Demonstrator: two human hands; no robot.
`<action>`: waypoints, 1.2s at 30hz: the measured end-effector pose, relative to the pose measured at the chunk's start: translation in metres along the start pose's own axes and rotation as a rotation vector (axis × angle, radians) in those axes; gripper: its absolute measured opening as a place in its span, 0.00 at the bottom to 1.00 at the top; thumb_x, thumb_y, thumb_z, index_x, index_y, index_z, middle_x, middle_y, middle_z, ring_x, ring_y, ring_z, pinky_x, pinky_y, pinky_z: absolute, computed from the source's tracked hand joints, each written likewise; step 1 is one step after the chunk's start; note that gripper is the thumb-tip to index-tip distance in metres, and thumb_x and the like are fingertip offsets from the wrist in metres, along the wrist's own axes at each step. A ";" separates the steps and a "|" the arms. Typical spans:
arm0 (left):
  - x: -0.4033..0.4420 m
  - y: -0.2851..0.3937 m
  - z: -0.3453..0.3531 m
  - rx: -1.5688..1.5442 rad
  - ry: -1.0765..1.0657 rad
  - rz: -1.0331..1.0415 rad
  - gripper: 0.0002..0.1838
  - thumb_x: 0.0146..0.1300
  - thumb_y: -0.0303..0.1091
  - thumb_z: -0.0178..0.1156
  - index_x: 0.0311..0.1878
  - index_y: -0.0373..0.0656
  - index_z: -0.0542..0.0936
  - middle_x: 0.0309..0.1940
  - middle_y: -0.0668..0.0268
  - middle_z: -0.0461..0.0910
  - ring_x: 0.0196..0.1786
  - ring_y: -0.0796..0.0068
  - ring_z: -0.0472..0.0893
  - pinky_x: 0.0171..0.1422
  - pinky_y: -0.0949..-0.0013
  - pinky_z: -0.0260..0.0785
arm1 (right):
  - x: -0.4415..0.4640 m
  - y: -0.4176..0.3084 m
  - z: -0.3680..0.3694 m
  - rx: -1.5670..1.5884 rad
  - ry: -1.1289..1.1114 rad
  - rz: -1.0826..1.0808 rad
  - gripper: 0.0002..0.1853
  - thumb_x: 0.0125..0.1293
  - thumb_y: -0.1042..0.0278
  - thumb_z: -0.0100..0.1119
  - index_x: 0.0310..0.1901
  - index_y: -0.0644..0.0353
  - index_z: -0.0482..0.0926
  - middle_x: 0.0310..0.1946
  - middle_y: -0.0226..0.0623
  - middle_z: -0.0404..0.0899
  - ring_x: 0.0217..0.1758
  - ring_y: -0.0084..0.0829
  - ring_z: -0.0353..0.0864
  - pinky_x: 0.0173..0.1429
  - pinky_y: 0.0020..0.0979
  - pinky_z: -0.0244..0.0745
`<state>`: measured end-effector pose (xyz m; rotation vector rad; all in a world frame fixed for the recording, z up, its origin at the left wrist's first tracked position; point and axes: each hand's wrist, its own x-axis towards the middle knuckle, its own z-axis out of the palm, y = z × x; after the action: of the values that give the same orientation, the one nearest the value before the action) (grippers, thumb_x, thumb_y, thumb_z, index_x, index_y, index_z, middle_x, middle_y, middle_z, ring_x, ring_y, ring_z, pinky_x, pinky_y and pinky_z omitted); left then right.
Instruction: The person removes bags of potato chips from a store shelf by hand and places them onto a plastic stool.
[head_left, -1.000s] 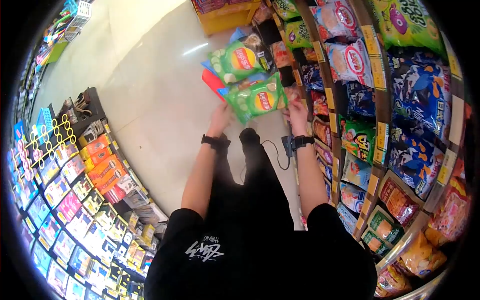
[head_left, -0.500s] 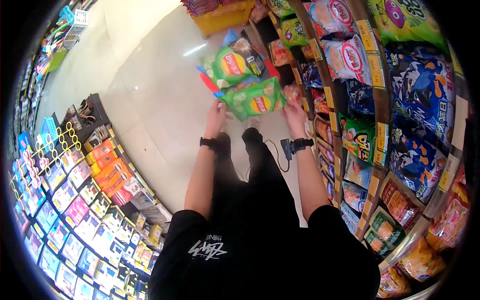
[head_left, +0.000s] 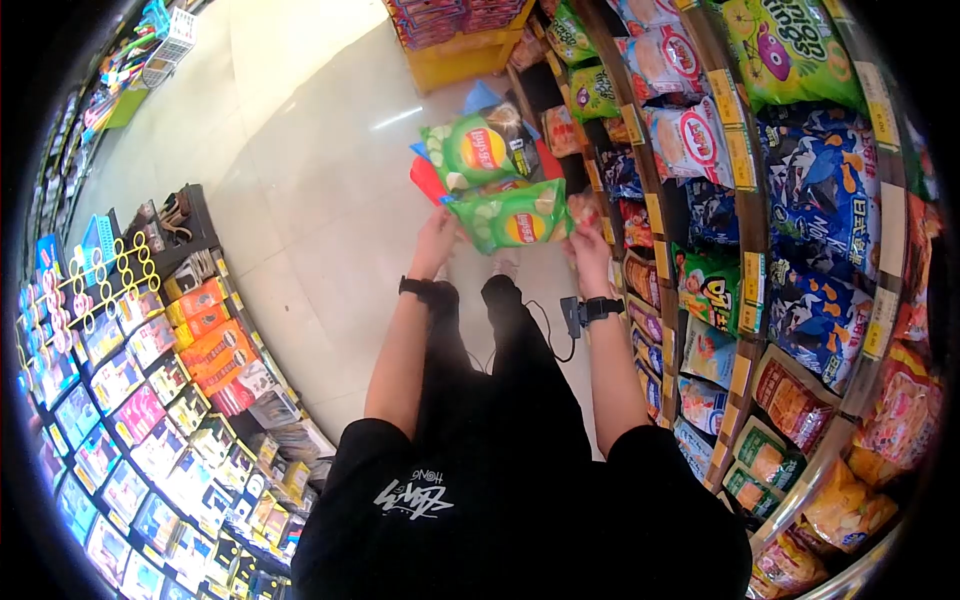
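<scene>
A green Lay's chip bag (head_left: 515, 217) is stretched between my two hands, front facing up. My left hand (head_left: 436, 243) has its fingers closed at the bag's left end. At the opposite end, my right hand (head_left: 590, 248) grips the lower right corner. Just beyond lies a second green Lay's chip bag (head_left: 470, 150), with a dark packet (head_left: 517, 140) touching its right side. Red and blue edges show around these packs; whether they belong to a basket or to other packaging I cannot tell.
Snack shelves (head_left: 735, 150) with several rows of bags rise close on my right. On my left stands a rack of small boxed goods (head_left: 150, 420). A yellow display bin (head_left: 465, 65) is ahead on the pale tiled floor (head_left: 330, 220). A cable (head_left: 540, 310) hangs by my right wrist.
The view has shifted slightly, so the shelves and bin sit a little differently in it. Both hands keep hold of the chip bag, which appears slightly lower and flatter.
</scene>
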<state>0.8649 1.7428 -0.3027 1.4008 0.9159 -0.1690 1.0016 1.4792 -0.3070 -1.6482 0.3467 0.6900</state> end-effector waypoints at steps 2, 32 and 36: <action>0.000 -0.006 -0.002 0.020 0.002 0.004 0.13 0.69 0.38 0.47 0.48 0.40 0.72 0.39 0.64 0.79 0.34 0.77 0.80 0.25 0.74 0.70 | -0.006 0.001 0.001 0.018 0.009 0.020 0.12 0.64 0.72 0.56 0.49 0.63 0.73 0.35 0.33 0.78 0.35 0.27 0.80 0.40 0.25 0.76; 0.035 -0.013 -0.024 -0.318 0.101 0.217 0.16 0.58 0.38 0.55 0.42 0.38 0.82 0.71 0.53 0.55 0.70 0.60 0.59 0.70 0.58 0.51 | -0.014 -0.020 0.009 -0.125 -0.058 -0.092 0.12 0.62 0.73 0.58 0.47 0.64 0.75 0.37 0.33 0.78 0.36 0.23 0.79 0.40 0.22 0.74; 0.033 -0.011 -0.026 -0.448 0.112 0.177 0.17 0.56 0.36 0.56 0.44 0.35 0.82 0.69 0.50 0.59 0.70 0.61 0.60 0.69 0.64 0.53 | -0.020 -0.027 0.015 -0.151 -0.093 -0.118 0.13 0.60 0.73 0.58 0.46 0.65 0.75 0.37 0.32 0.78 0.36 0.21 0.77 0.39 0.23 0.71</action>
<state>0.8681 1.7769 -0.3292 1.0721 0.8525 0.2396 0.9984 1.4957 -0.2748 -1.7569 0.1316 0.7150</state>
